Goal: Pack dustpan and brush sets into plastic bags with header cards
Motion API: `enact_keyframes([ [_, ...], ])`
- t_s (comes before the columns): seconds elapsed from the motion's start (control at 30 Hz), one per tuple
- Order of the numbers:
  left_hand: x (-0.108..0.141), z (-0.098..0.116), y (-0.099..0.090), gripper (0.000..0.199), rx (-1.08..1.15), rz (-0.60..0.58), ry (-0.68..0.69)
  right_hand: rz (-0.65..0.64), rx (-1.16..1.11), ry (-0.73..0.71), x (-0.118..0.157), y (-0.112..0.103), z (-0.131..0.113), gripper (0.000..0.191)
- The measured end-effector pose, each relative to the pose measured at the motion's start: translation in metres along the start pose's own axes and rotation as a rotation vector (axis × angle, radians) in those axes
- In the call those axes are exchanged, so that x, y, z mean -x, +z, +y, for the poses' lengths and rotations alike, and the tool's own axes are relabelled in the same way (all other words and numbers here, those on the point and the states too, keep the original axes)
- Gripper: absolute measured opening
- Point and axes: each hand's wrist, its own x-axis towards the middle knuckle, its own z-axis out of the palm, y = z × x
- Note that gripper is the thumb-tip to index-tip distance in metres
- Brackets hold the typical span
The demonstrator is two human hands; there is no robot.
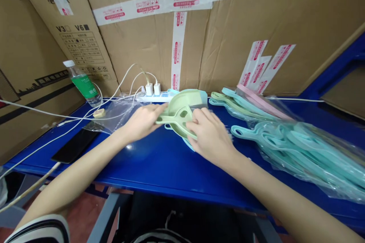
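Observation:
A pale green plastic dustpan-like piece (185, 100) with a long, holed handle lies tilted on the blue table (171, 171), over a pale blue piece (188, 145). My left hand (144, 121) grips its handle side, and my right hand (209, 134) holds the pan's near side. To the right, a clear bag (302, 155) holds several pale teal pieces. Behind it lie several pale green handles (228, 100) and a pink handle (262, 100).
Behind my left hand lie a loose clear plastic bag (114, 115), a white power strip (154, 98) with chargers and cables, a water bottle (84, 85) and a black phone (74, 146). Taped cardboard sheets (137, 45) stand along the table's back.

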Motion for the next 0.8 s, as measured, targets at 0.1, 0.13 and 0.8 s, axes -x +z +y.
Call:
enact_keyframes([
  [0.1, -0.013, -0.023, -0.011, 0.044, -0.037, 0.016, -0.132, 0.016, 0.121, 0.066, 0.002, -0.009, 0.004, 0.025],
  [0.13, -0.019, -0.032, -0.015, 0.043, -0.028, 0.016, -0.154, 0.006, 0.153, 0.095, 0.003, -0.011, 0.004, 0.03],
  [0.8, -0.171, -0.064, 0.06, 0.036, 0.061, -0.468, 0.046, -0.63, 0.091, 0.233, 0.006, 0.002, -0.022, 0.029],
])
